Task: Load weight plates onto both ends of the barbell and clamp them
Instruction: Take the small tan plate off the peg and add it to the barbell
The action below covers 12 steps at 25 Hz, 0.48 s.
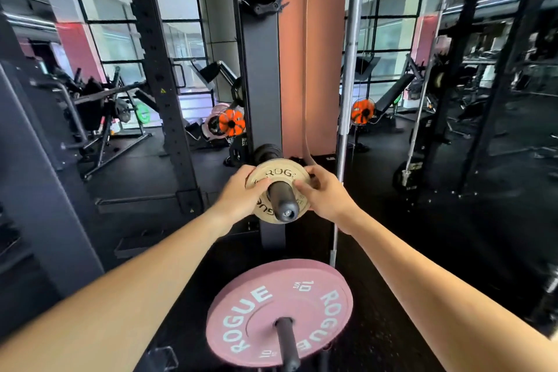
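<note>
Here, at the frame's centre, the left hand [241, 190] and right hand [324, 195] grip opposite edges of a small tan Rogue plate [276, 174] threaded on a black storage peg [282, 201]. A pink 10 kg bumper plate [241, 320] sits on another peg [288, 344] at lower centre.

The small tan plate [279, 174] on the black peg [282, 201] carries the brand in raised letters. Along its far edge one can read "ROG", and the rest is cut off by the right hand [324, 195]. Near the left hand [241, 195], on the near edge, the letters "UG" show upside down.

The pink plate [279, 312], nearer and lower, has "ROGUE" in white on its left side and "ROGUE" again on its right side. Between them, at the far edge, stands "10 KG". At the near edge a second "10" is printed upside down.

On the black post [160, 69] at the left are two small yellow warning triangles; their symbols are too small to read.
</note>
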{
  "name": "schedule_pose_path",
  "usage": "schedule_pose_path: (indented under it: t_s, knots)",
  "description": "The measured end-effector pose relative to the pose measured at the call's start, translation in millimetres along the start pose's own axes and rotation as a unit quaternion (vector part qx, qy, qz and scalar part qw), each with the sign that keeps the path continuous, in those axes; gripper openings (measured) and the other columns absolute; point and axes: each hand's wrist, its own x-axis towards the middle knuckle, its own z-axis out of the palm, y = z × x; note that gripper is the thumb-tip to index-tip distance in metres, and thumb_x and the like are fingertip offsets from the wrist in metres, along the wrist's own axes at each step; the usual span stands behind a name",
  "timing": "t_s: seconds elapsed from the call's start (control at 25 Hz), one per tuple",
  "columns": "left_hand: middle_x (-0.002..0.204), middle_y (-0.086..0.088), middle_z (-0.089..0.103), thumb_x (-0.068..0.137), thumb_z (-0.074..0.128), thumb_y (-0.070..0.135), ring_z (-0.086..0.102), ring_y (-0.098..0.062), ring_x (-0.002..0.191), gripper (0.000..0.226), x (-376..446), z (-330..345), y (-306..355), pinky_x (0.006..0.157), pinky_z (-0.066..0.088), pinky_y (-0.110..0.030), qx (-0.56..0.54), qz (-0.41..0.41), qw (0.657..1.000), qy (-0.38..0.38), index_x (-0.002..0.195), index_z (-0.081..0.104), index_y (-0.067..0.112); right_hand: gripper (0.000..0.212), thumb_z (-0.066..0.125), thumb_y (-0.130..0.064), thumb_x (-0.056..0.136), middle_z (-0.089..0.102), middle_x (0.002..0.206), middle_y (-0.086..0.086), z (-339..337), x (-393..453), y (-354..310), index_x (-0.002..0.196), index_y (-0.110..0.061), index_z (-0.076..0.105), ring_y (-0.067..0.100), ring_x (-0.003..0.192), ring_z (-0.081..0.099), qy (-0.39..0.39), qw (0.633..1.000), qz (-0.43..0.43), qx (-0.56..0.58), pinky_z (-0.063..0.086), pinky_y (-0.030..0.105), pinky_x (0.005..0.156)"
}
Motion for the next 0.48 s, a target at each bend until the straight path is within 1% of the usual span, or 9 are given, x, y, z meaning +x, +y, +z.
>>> schedule_pose_path:
  t_s: [0.12, 0.2, 0.28, 0.36, 0.48]
  knots:
    - [0.102, -0.002, 0.074, 0.091, 0.063, 0.036, 0.071, -0.026, 0.101, 0.012, -50.0, -7.0, 2.9, 0.087, 0.059, -0.056, -0.005, 0.042, 0.999, -0.018, 0.101, 0.064, 0.029, 0.024, 0.063, -0.024, 0.097, 0.070, 0.100, 0.000, -2.0, -51.6, -21.4, 0.121, -0.017, 0.062, 0.022, 0.097, 0.069, 0.019, 1.000, -0.006, -0.014, 0.059, 0.037, 0.085]
    - [0.102, -0.002, 0.075, 0.091, 0.061, 0.034, 0.071, -0.027, 0.100, 0.011, -85.3, -22.1, 5.5, 0.089, 0.058, -0.057, -0.007, 0.064, 0.998, -0.019, 0.100, 0.065, 0.029, 0.024, 0.064, -0.023, 0.097, 0.069, 0.095, -0.005, 0.6, -84.8, -44.6, 0.121, -0.018, 0.063, 0.020, 0.094, 0.070, 0.024, 0.999, -0.025, -0.015, 0.059, 0.034, 0.080]
    - [0.102, -0.001, 0.075, 0.093, 0.060, 0.033, 0.071, -0.025, 0.100, 0.011, -115.3, -46.8, 10.3, 0.089, 0.058, -0.057, -0.011, 0.076, 0.997, -0.006, 0.103, 0.065, 0.031, 0.021, 0.063, -0.024, 0.097, 0.067, 0.093, -0.006, 9.1, -112.3, -75.4, 0.118, -0.020, 0.062, 0.015, 0.088, 0.067, 0.017, 0.999, -0.045, -0.023, 0.058, 0.028, 0.073]
    - [0.105, -0.001, 0.074, 0.095, 0.060, 0.031, 0.071, -0.025, 0.101, 0.012, -150.7, -90.8, 15.5, 0.090, 0.057, -0.057, -0.003, 0.089, 0.996, 0.018, 0.106, 0.064, 0.030, 0.019, 0.063, -0.025, 0.097, 0.066, 0.093, -0.006, 31.7, -137.5, -115.4, 0.116, -0.020, 0.062, 0.010, 0.084, 0.064, 0.004, 0.996, -0.082, -0.025, 0.054, 0.021, 0.069]
    - [0.108, -0.003, 0.073, 0.096, 0.061, 0.028, 0.070, -0.026, 0.103, 0.017, -209.0, -173.0, 17.8, 0.091, 0.056, -0.057, 0.040, 0.098, 0.991, 0.078, 0.112, 0.064, 0.024, 0.016, 0.064, -0.024, 0.096, 0.065, 0.088, -0.009, 87.7, -164.3, -173.5, 0.112, -0.022, 0.063, 0.007, 0.079, 0.062, -0.026, 0.990, -0.139, -0.005, 0.051, 0.021, 0.071]
